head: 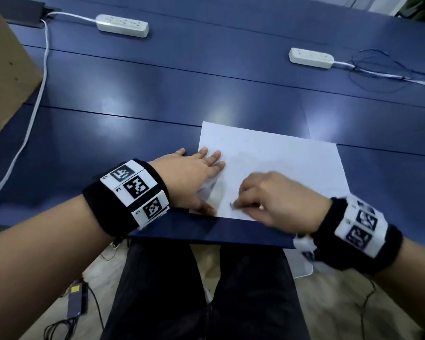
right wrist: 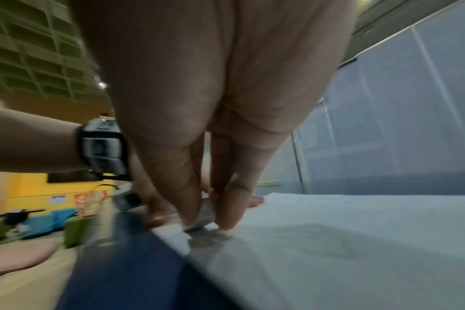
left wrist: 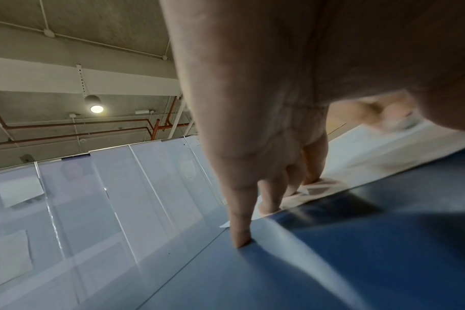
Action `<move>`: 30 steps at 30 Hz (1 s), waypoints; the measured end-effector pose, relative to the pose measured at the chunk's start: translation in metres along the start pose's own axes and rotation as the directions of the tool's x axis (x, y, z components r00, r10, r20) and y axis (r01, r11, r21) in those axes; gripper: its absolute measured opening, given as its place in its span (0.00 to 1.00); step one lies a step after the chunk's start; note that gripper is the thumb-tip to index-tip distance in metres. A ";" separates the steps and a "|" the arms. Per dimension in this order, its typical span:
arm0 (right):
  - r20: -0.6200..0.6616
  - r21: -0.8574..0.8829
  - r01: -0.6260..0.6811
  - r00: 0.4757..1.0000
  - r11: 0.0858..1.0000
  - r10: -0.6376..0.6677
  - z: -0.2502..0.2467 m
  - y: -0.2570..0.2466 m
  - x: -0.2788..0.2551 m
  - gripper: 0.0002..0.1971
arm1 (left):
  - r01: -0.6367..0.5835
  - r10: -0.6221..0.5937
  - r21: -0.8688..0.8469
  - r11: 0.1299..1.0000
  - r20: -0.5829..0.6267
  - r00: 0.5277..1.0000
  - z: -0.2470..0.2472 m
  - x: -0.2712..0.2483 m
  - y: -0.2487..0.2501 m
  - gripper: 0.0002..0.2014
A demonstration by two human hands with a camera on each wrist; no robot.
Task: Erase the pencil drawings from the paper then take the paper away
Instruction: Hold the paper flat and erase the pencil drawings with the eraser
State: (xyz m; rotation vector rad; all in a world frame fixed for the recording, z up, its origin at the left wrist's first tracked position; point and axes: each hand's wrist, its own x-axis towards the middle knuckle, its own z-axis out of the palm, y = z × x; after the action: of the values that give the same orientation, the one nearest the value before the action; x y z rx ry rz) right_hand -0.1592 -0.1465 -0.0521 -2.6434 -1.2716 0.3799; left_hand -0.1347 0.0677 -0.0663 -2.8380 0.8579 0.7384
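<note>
A white sheet of paper (head: 280,163) lies on the blue table (head: 157,99) near its front edge. My left hand (head: 201,175) rests flat on the sheet's left edge with straight fingers (left wrist: 268,188), the little finger out on the table. Grey pencil marks (head: 207,190) show beside its palm, also as pencil lines (left wrist: 316,187) in the left wrist view. My right hand (head: 245,204), blurred, pinches a small eraser (right wrist: 206,211) between thumb and fingers and holds it down on the paper (right wrist: 332,241) at its near left part.
Two white power strips (head: 122,25) (head: 310,58) with cables lie at the back of the table. A cardboard box (head: 5,69) stands at the far left. The table's front edge (head: 231,235) runs just below the paper, with my legs under it.
</note>
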 end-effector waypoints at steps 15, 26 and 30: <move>0.045 0.028 0.003 0.999 1.000 -0.004 -0.003 -0.001 -0.006 0.10 | 0.009 -0.009 0.017 1.000 0.004 1.000 0.001 -0.001 -0.001 0.54; 0.056 0.041 -0.004 0.998 0.999 0.002 0.001 -0.005 -0.015 0.10 | 0.006 -0.006 0.016 1.000 0.000 1.000 0.001 0.001 0.000 0.55; -0.052 0.004 -0.126 0.991 0.992 0.126 -0.004 0.023 0.003 0.10 | -0.006 0.006 0.020 1.000 0.005 1.000 0.000 0.001 0.001 0.54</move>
State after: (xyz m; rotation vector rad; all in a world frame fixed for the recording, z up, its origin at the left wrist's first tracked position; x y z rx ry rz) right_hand -0.1387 -0.1585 -0.0552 -2.7223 -1.0919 0.3268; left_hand -0.1344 0.0663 -0.0662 -2.8162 0.8681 0.7337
